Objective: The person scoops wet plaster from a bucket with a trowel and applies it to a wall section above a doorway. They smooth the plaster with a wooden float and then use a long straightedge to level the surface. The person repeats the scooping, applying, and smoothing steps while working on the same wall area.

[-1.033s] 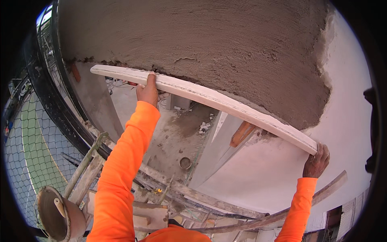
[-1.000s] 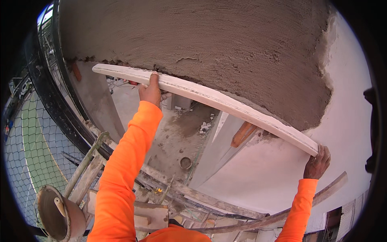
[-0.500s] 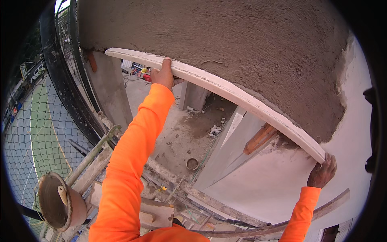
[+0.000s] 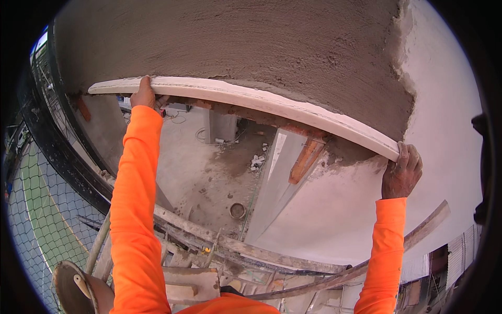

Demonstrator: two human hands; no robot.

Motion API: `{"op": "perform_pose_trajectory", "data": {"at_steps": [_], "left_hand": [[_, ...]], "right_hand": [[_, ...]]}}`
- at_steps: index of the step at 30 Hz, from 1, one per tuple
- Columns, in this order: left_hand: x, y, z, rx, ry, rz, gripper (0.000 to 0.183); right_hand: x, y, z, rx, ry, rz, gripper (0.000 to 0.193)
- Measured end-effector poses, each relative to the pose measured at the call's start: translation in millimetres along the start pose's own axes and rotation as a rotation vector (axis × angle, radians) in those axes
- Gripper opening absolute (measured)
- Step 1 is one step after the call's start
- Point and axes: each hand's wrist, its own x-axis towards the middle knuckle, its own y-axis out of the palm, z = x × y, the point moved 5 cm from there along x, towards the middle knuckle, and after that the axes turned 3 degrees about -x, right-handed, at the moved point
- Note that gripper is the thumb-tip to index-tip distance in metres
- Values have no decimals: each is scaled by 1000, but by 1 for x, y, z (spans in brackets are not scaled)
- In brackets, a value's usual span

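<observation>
A long pale straightedge [image 4: 251, 97] lies along the lower edge of rough wet mortar [image 4: 235, 42] on the wall, touching it. My left hand [image 4: 144, 95] is closed on the board near its left end, thumb over the top and fingers underneath. At the far right end my right hand [image 4: 401, 172] grips the tip, its fingers bent over the edge. Both arms are stretched forward in orange sleeves.
A mortar bucket [image 4: 99, 293] with a pale-handled tool [image 4: 82, 286] stands at lower left. A float board [image 4: 209, 282] lies beside my left arm. Scaffold poles [image 4: 251, 248] cross below, above a lower floor with a small bucket [image 4: 237, 210]. Netting [image 4: 47, 209] hangs left.
The board's left end has dropped and its right end has risen, so it lies more level in view. Both hands keep their hold, and the whole view has shifted.
</observation>
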Motion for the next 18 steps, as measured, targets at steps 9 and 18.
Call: {"op": "perform_pose_trajectory", "data": {"at_steps": [9,18], "left_hand": [[53,-1,-31,2,51,-37,61],[119,5,-74,12,108,-9,51]], "right_hand": [[34,-5,21,23,22,-12,70],[84,-18,45,32,-1,-111,68]]}}
